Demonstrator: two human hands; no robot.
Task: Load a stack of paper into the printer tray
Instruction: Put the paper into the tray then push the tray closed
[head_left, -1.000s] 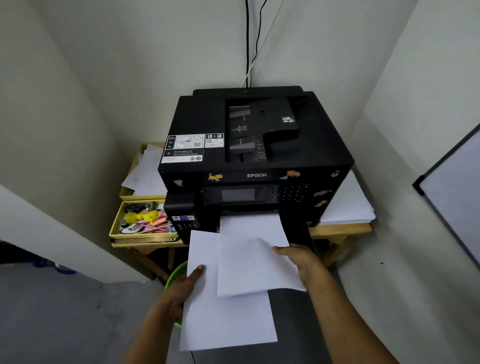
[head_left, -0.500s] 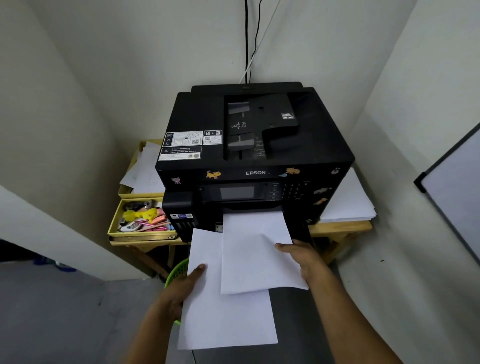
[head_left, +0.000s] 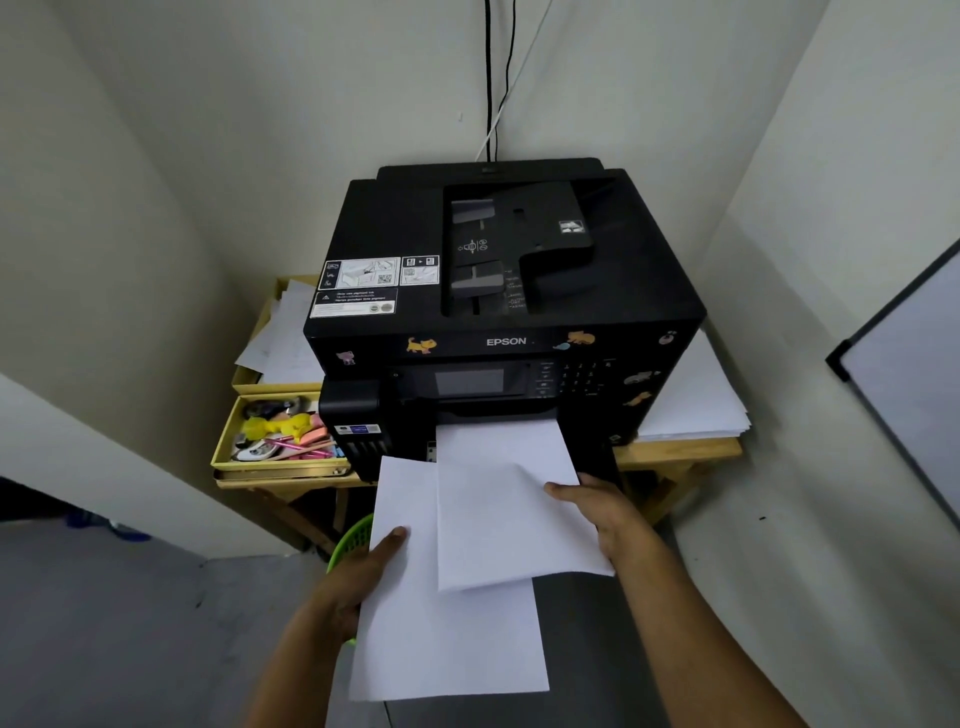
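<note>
A black Epson printer (head_left: 519, 291) stands on a wooden table in a corner. White paper (head_left: 498, 488) sticks out of its front slot, and my right hand (head_left: 602, 514) holds that paper at its right edge. My left hand (head_left: 358, 582) grips a second lot of white sheets (head_left: 447, 639) by the left edge, thumb on top; these sheets lie lower and partly under the first paper. The tray below the paper is hidden.
The wooden table (head_left: 675, 452) also carries a pile of loose paper (head_left: 696, 400) right of the printer and yellow boxes (head_left: 270, 457) of small stationery on the left. A green basket (head_left: 350, 545) sits under my left hand. Walls close in on both sides.
The view has shifted slightly, with the printer now a little higher in the frame. Both hands and both lots of paper keep nearly the same places.
</note>
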